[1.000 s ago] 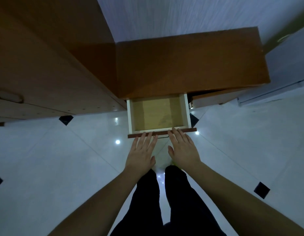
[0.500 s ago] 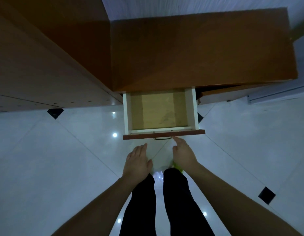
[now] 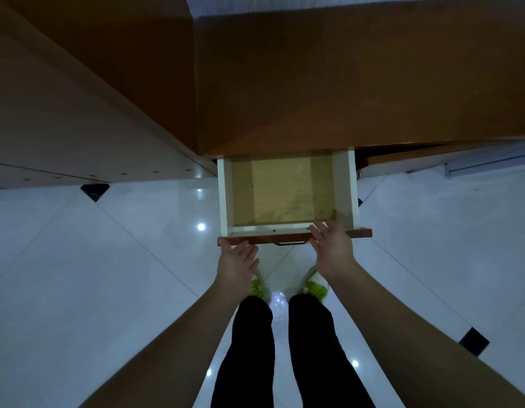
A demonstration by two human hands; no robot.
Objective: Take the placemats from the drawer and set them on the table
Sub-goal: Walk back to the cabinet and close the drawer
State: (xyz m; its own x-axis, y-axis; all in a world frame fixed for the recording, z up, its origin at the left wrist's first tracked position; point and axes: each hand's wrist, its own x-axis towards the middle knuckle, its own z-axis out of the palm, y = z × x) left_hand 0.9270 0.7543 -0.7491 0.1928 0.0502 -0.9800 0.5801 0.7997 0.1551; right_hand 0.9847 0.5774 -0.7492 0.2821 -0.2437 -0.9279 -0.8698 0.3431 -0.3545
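Note:
The drawer (image 3: 223, 198) stands pulled out from under the brown cabinet (image 3: 329, 78). It has white side walls, a reddish front panel and a small metal handle (image 3: 290, 243). A flat tan sheet, which looks like a placemat (image 3: 281, 192), lies on its floor. My left hand (image 3: 237, 265) hovers just in front of the panel's left end with straight fingers. My right hand (image 3: 331, 245) reaches over the panel's right part, fingers straight, tips above the drawer's front edge. Neither hand holds anything.
A tall wooden cupboard (image 3: 64, 113) rises on the left. The floor (image 3: 93, 275) is glossy white tile with small black diamonds. My legs in dark trousers (image 3: 252, 354) and green-white shoes (image 3: 315, 285) stand right before the drawer. A white rail (image 3: 487, 163) runs at right.
The drawer has come further out of the cabinet. Both hands dropped away from the panel, then spread apart and rose again to its two ends; the view moved closer.

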